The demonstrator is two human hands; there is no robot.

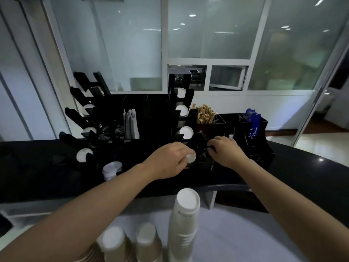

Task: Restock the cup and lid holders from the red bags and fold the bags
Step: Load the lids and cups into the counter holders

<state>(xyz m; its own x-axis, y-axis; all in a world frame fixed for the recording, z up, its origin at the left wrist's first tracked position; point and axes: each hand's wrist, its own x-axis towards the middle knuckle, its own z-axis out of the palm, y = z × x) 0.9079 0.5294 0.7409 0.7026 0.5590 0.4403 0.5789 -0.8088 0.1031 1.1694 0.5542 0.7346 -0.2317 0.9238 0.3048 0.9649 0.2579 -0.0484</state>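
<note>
— What are the hands doing up there?

— Both are at the black holder [196, 148] on the dark counter [37, 167]. The left hand [170, 159] has its fingers curled round a white cup [191, 158] at the lowest slot of that rack. The right hand [224, 151] pinches something black at the holder; I cannot tell what.

— Any more cups?

— A tall white stack [184, 224] stands upside down on the pale surface nearest us, with two shorter stacks [132, 244] beside it on its left. White rims show in the slots above, and in the left rack [83, 118] too.

— And further right?

— Brown stirrers [204, 114] in a compartment.
</note>
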